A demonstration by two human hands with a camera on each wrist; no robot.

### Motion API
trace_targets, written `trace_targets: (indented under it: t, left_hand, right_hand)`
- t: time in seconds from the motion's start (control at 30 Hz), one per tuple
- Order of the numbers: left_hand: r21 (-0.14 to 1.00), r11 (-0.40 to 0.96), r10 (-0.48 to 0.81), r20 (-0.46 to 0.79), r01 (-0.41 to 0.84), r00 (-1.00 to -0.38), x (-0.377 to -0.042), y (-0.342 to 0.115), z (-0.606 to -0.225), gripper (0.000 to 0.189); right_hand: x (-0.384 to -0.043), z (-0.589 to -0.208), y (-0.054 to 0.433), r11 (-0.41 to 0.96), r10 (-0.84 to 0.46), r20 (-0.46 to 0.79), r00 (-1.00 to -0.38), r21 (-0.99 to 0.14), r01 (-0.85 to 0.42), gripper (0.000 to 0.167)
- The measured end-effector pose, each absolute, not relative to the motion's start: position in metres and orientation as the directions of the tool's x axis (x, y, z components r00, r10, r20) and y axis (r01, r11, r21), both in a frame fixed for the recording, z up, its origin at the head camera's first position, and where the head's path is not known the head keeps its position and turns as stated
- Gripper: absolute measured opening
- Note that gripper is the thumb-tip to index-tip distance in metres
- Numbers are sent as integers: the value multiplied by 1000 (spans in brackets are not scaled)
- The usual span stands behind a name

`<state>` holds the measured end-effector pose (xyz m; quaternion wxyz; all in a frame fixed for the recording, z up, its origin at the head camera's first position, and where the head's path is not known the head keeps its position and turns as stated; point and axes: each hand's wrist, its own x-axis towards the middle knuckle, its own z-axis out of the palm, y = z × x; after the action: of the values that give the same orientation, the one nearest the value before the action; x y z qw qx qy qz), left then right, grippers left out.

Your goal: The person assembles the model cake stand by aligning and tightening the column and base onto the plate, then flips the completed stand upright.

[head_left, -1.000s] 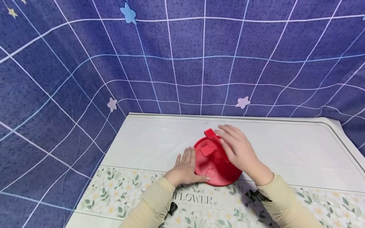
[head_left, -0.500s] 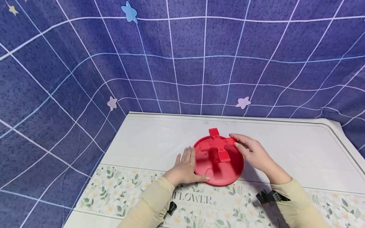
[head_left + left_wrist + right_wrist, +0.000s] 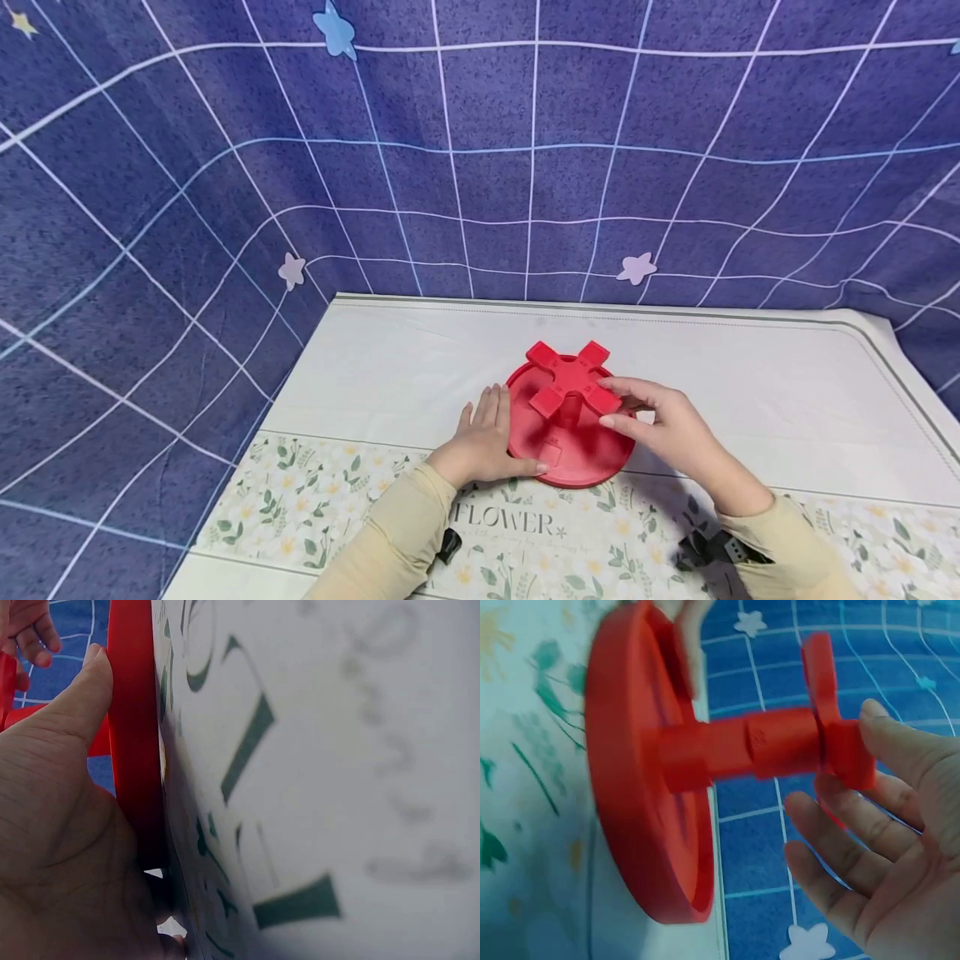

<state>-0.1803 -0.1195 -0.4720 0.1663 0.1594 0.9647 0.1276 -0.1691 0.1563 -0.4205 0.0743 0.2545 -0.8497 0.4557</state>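
On the left, the left hand (image 3: 480, 446) lies spread against a round red base (image 3: 596, 460), thumb on its near rim. The base sits flat on the table (image 3: 420, 358); its post (image 3: 727, 750) carries a four-armed red cross (image 3: 573, 377). At right, the right hand (image 3: 667, 421) pinches the cross's near-right arm. Turning it probably goes best with light, level strokes and a steady base. The table's left edge is well apart, the far edge by the curtain (image 3: 480, 183) closer; most room lies rightward.
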Motion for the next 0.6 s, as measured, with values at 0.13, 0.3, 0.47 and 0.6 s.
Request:
trace_targets:
  t: [0.13, 0.3, 0.47, 0.6]
  left_hand:
    - [307, 913, 354, -278, 267, -893, -181, -120, -472, 129]
    - [315, 912, 352, -274, 262, -895, -180, -120, -472, 129]
    - [321, 909, 355, -269, 265, -895, -180, -120, -472, 128]
    - [320, 910, 356, -269, 266, -895, -180, -121, -473, 128]
  right_hand:
    - [-165, -423, 144, 502, -367, 388, -845, -682, -531, 58]
    - [-161, -422, 129, 578, -364, 436, -823, -587, -567, 65]
    - [-158, -422, 121, 646, -358, 491, -794, -483, -590, 68]
    - [-156, -419, 124, 657, -346, 535, -771, -448, -606, 65]
